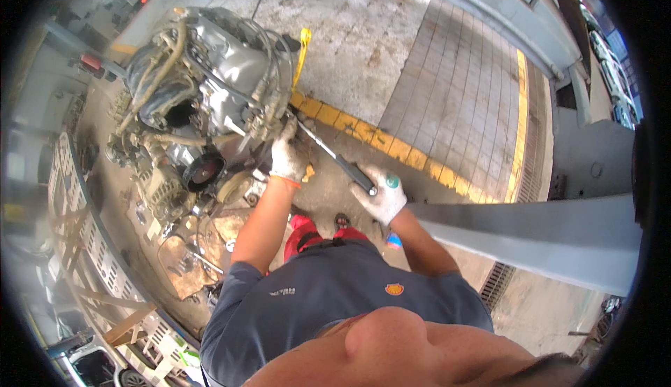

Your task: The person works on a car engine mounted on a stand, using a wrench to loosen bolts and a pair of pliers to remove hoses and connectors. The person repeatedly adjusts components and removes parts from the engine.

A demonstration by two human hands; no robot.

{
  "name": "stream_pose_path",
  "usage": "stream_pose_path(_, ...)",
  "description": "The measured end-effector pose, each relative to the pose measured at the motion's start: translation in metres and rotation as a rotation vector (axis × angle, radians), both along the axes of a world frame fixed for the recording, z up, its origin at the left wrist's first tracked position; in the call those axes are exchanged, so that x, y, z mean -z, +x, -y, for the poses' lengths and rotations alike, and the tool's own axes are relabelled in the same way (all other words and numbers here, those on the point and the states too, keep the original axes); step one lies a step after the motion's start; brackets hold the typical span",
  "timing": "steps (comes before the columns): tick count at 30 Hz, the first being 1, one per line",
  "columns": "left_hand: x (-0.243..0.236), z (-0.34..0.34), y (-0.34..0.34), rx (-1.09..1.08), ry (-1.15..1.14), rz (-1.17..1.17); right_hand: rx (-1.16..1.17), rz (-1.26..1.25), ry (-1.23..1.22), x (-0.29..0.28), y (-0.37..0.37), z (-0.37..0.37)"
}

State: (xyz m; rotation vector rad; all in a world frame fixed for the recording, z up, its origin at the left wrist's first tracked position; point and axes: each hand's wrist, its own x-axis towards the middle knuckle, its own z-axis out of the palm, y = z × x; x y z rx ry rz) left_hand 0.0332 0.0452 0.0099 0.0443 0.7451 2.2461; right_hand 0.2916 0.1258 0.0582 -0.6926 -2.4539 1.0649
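Observation:
My right hand (381, 195), in a white work glove with a green mark on its back, is closed round the black grip of a long-handled ratchet wrench (323, 145). The wrench's bright shaft slants up and left to the side of a large engine (227, 55). There my left hand (285, 159), also gloved, with an orange band (285, 180) at the wrist, is closed at the wrench's head end. Its fingertips and the wrench head are partly hidden against the engine. Hoses and cables run over the engine, and a black round pulley (205, 171) faces my side.
A yellow dipstick-like handle (304, 41) sticks up beside the engine. Loose parts and tools lie on stained cardboard (183, 268) at the lower left. A grey lift beam (531, 237) stretches out on the right. Yellow edging (391, 147) crosses the floor. A perforated metal rail (94, 240) stands left.

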Motion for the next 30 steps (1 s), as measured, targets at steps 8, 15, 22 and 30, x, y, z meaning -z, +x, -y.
stream_pose_path(8,0.006,-0.010,0.000,-0.020,-0.019,0.100,0.060,0.046,-0.445,0.071,-0.001,0.038)
stream_pose_path(15,0.011,-0.007,-0.001,0.002,0.031,0.124,-0.109,-0.373,-0.506,0.058,-0.008,0.025)
stream_pose_path(22,0.013,-0.008,-0.003,-0.030,0.034,0.133,0.005,-0.096,-0.289,0.064,-0.005,0.002)
stream_pose_path(30,0.024,-0.006,-0.009,0.000,-0.035,0.104,-0.161,0.238,0.184,0.042,-0.008,0.011)
